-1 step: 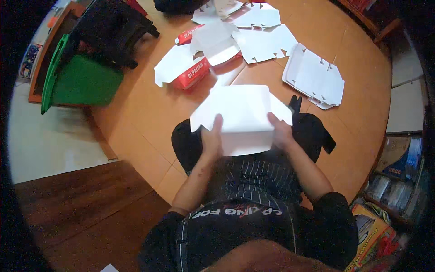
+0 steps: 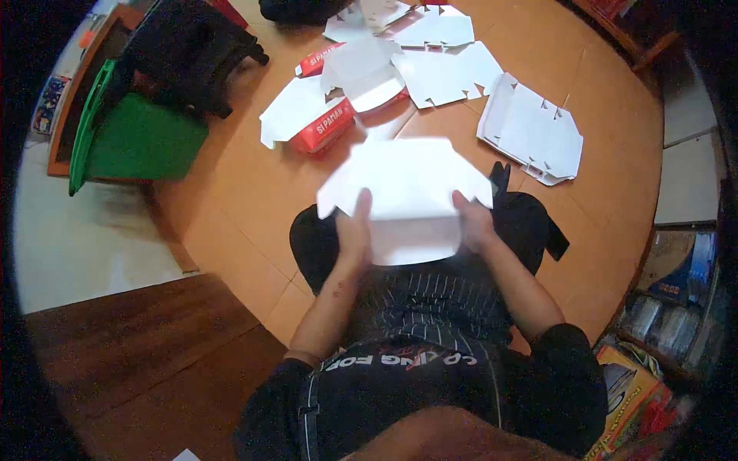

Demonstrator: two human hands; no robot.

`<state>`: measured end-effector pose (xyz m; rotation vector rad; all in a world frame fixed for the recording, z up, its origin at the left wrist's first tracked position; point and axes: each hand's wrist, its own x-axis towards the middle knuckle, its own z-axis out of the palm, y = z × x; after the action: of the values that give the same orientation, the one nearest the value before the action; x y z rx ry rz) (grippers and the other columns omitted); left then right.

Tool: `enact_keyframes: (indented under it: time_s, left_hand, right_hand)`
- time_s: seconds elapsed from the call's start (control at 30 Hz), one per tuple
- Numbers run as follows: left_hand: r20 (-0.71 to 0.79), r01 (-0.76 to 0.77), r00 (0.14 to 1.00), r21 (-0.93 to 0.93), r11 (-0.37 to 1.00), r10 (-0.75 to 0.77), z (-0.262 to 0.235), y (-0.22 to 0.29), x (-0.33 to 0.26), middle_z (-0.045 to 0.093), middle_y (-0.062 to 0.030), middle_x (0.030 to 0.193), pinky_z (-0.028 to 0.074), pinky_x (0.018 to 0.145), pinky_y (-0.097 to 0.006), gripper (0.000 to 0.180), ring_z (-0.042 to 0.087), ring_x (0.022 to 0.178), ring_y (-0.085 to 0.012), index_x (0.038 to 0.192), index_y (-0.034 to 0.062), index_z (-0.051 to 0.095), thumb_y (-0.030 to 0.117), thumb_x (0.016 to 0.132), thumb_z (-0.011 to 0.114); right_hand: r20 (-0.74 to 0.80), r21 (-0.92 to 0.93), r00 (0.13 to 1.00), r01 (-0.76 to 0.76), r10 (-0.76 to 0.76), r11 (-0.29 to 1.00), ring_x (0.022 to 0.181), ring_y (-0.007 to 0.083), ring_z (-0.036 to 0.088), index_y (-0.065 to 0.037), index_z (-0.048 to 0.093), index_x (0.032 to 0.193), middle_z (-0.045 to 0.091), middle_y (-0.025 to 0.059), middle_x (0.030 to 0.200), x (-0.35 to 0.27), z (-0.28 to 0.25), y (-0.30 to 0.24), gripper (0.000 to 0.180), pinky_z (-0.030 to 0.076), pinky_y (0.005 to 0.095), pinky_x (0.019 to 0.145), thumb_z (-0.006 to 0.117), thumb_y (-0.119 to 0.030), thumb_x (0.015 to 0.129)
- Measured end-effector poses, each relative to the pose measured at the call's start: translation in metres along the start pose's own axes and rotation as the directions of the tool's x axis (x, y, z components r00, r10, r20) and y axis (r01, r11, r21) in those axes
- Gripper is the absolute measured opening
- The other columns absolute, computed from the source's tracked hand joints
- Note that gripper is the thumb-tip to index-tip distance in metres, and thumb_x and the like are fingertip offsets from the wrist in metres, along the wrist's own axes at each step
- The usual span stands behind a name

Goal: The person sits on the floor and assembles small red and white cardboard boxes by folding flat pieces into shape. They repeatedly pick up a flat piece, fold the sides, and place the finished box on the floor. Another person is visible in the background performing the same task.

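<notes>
A white cardboard food box (image 2: pixel 407 180), partly folded into shape with its lid panel raised, is held over my lap. On its left side my left hand (image 2: pixel 354 234) is closed, the thumb lying on the white inner face. My right hand (image 2: pixel 475 223) grips the opposite side in the same way, thumb on top. The fingers of both hands are hidden behind and under the card. Beyond the box, a red and white folded box (image 2: pixel 323 129) lies on the floor with its white lid spread open.
A second red-sided box (image 2: pixel 367 81) sits beside the first. Flat white box blanks (image 2: pixel 450 74) spread behind, and a stack of blanks (image 2: pixel 532 134) lies at right. A green plastic piece (image 2: pixel 142 138) and a black object (image 2: pixel 188 58) stand at left. Packages (image 2: pixel 653 338) line the right edge.
The white box has shifted slightly to the left and away from me, with both hands still on it. The boxes and blanks on the floor stay in place.
</notes>
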<state>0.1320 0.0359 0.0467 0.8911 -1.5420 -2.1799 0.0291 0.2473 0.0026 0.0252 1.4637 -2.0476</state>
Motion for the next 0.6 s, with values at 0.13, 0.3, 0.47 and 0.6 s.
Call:
enact_keyframes:
  time_s: [0.13,0.3,0.47,0.6]
  left_hand:
    - [0.14,0.121,0.988,-0.473,0.873,-0.061,-0.023,0.058,0.076,0.049,-0.0167,0.14,0.045,0.104,-0.045,0.068,0.056,0.118,-0.0317,0.146,0.0012,0.034,0.047,0.1,0.053]
    - [0.244,0.295,0.942,-0.272,0.916,-0.231,-0.059,0.086,0.16,0.042,-0.021,0.146,0.04,0.1,-0.062,0.091,0.044,0.131,-0.0387,0.148,0.0093,0.035,0.071,0.085,0.059]
    - [0.142,0.527,0.848,-0.111,0.843,-0.511,-0.048,-0.004,0.129,0.048,-0.0152,0.143,0.041,0.104,-0.052,0.069,0.047,0.131,-0.0335,0.144,0.0124,0.041,0.058,0.094,0.053]
    - [0.206,0.288,0.938,-0.015,0.957,-0.279,-0.013,0.006,0.123,0.051,-0.0129,0.138,0.043,0.101,-0.043,0.056,0.05,0.125,-0.0276,0.138,0.0089,0.045,0.047,0.098,0.054]
  right_hand:
    - [0.188,0.043,0.956,0.223,-0.227,0.974,0.126,0.0205,0.048,-0.003,0.046,0.138,0.048,0.0102,0.138,0.03,0.009,-0.032,0.048,0.039,0.0346,0.104,0.058,-0.029,0.099]
    - [0.047,-0.285,0.968,0.25,-0.247,0.925,0.128,0.0247,0.05,-0.004,0.052,0.133,0.047,0.0106,0.142,0.08,-0.059,-0.095,0.044,0.045,0.0394,0.102,0.063,-0.025,0.096]
    - [0.162,-0.901,0.951,0.252,-0.264,0.353,0.119,0.0282,0.056,-0.011,0.06,0.125,0.051,0.0148,0.135,0.153,-0.159,-0.104,0.048,0.047,0.0395,0.102,0.077,-0.027,0.083]
    - [0.411,-0.912,0.908,0.411,-0.08,-0.016,0.127,0.0346,0.051,-0.018,0.061,0.127,0.048,0.017,0.138,0.209,-0.2,-0.073,0.06,0.045,0.0407,0.106,0.084,-0.021,0.071]
